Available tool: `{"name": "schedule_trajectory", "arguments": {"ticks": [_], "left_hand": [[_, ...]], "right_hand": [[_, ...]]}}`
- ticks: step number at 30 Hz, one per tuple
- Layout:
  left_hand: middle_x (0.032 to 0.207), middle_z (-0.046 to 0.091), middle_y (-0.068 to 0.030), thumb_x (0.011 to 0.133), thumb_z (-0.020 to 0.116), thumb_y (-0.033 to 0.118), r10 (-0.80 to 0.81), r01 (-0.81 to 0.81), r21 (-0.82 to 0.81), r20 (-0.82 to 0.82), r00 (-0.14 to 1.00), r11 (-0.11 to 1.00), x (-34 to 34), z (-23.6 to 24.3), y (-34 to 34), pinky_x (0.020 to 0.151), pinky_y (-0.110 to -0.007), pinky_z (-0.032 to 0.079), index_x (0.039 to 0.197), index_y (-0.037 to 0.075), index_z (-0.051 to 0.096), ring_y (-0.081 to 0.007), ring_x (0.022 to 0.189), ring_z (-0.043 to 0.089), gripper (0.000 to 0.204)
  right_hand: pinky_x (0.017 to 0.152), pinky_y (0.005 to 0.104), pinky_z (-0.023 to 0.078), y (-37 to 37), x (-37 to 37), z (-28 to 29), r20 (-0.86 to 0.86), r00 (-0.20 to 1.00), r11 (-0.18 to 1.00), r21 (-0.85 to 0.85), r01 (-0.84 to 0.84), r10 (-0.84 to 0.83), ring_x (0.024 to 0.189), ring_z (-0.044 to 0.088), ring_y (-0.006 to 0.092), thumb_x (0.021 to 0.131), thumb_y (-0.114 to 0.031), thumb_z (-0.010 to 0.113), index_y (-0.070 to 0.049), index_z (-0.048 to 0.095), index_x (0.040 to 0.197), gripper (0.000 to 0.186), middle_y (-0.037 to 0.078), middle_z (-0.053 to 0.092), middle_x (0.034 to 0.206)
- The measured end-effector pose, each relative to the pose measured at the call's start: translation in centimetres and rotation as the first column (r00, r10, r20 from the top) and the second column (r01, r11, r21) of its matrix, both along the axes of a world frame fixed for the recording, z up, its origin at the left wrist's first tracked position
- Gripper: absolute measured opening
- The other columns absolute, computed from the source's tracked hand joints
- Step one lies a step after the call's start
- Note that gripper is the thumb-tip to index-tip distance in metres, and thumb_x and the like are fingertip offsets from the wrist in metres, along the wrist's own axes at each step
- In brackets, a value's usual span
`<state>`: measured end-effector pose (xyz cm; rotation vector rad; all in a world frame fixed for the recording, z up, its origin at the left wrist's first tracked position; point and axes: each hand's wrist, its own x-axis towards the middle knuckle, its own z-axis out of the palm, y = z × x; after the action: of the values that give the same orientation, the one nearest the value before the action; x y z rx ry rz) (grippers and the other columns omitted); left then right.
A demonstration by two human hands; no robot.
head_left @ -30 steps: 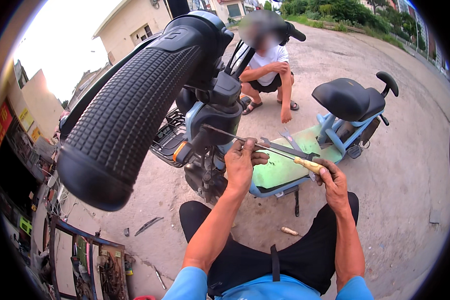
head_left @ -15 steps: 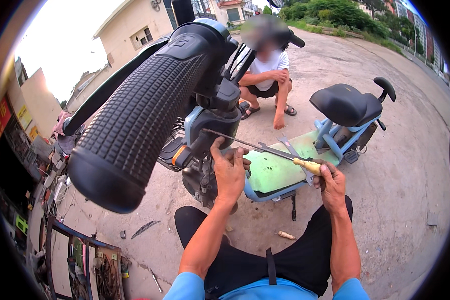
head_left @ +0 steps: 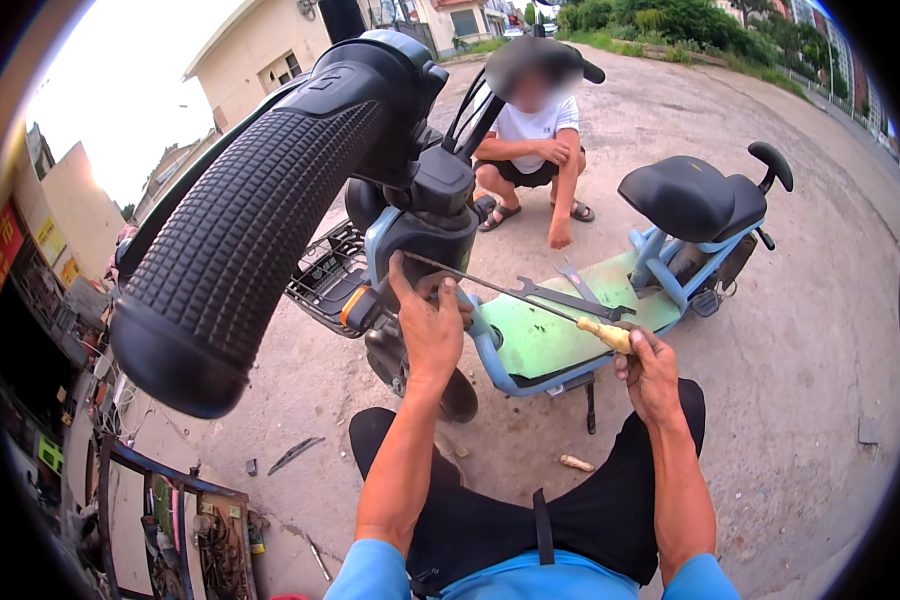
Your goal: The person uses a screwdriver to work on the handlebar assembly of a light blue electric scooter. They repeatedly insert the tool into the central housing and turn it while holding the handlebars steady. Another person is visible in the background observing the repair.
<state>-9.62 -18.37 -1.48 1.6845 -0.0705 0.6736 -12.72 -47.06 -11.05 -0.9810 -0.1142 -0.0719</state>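
A screwdriver (head_left: 604,335) with a long thin shaft and a worn yellowish handle is gripped at the handle by my right hand (head_left: 652,372). Its shaft slants up and left to the dark front column (head_left: 425,240) of a light blue electric scooter. My left hand (head_left: 432,330) is close to the tip end, index finger stretched along the column and thumb apart; whether it touches the shaft is unclear. Beyond the shaft, a dark open-ended wrench (head_left: 568,300) and a silver wrench (head_left: 576,283) lie on the scooter's green footboard (head_left: 540,345).
A ribbed black handlebar grip (head_left: 260,210) looms close at left. A person (head_left: 535,130) squats beyond the scooter, whose black seat (head_left: 678,197) stands right. A tool-filled metal frame (head_left: 175,530) sits lower left; a loose pale handle (head_left: 576,463) lies on the ground.
The handlebar grip appears lower and farther left. My left hand and the screwdriver have shifted slightly left in view, the index finger now higher beside the tip.
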Motion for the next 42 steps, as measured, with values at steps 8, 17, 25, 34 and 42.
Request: {"name": "schedule_trajectory", "arguments": {"ticks": [8, 17, 25, 34, 42], "left_hand": [[0.107, 0.068, -0.019, 0.103, 0.054, 0.005, -0.031, 0.033, -0.031, 0.081, 0.996, 0.999, 0.1, -0.4, 0.3, 0.061, -0.029, 0.06, 0.159, 0.003, 0.009, -0.0185, 0.07, 0.071, 0.071], [0.11, 0.069, -0.0163, 0.104, 0.055, 0.008, -0.016, 0.016, -0.023, 0.019, 1.0, 1.0, -0.1, 0.0, 0.2, 0.061, -0.028, 0.058, 0.159, 0.003, 0.009, -0.0166, 0.072, 0.07, 0.073], [0.111, 0.07, -0.0192, 0.102, 0.054, 0.003, 0.004, -0.005, 0.02, 0.022, 1.0, 1.0, 0.0, -0.1, 0.0, 0.06, -0.029, 0.061, 0.158, 0.001, 0.01, -0.0183, 0.069, 0.071, 0.071], [0.112, 0.069, -0.0197, 0.103, 0.054, 0.004, -0.02, 0.021, -0.026, 0.047, 0.999, 0.999, 0.0, -0.1, 0.3, 0.06, -0.03, 0.061, 0.157, 0.0, 0.01, -0.0201, 0.069, 0.071, 0.069], [0.105, 0.07, -0.0159, 0.104, 0.057, 0.009, -0.048, 0.054, -0.036, 0.16, 0.986, 0.998, -2.8, -4.1, 1.4, 0.064, -0.027, 0.058, 0.145, -0.002, 0.034, -0.0164, 0.074, 0.07, 0.048]], "right_hand": [[0.063, 0.0265, 0.048, -0.2, 0.0, -0.5, -0.025, 0.999, 0.998, 0.047, -0.044, 0.045, 0.07, 0.059, 0.0122, 0.107, -0.021, 0.057, 0.006, 0.063, 0.126, 0.033, 0.005, 0.065, 0.091], [0.062, 0.0251, 0.048, -0.6, 0.5, -0.4, 0.056, 0.998, 1.0, -0.013, -0.016, 0.016, 0.071, 0.059, 0.0102, 0.107, -0.022, 0.056, 0.005, 0.063, 0.126, 0.034, 0.005, 0.066, 0.091], [0.064, 0.0231, 0.047, -0.8, 0.5, 0.0, 0.124, 0.991, 0.982, -0.175, 0.065, -0.044, 0.073, 0.059, 0.0086, 0.107, -0.022, 0.057, 0.004, 0.064, 0.128, 0.035, 0.004, 0.066, 0.091], [0.066, 0.0238, 0.046, -0.9, 1.3, 0.1, 0.117, 0.992, 0.998, -0.06, -0.037, 0.044, 0.075, 0.057, 0.0092, 0.107, -0.02, 0.057, 0.006, 0.065, 0.127, 0.033, 0.004, 0.065, 0.089], [0.067, 0.0236, 0.044, -1.0, 1.3, 1.0, 0.23, 0.973, 0.978, -0.196, 0.07, -0.023, 0.076, 0.054, 0.0091, 0.106, -0.02, 0.061, 0.003, 0.065, 0.128, 0.033, 0.003, 0.063, 0.089]]}}
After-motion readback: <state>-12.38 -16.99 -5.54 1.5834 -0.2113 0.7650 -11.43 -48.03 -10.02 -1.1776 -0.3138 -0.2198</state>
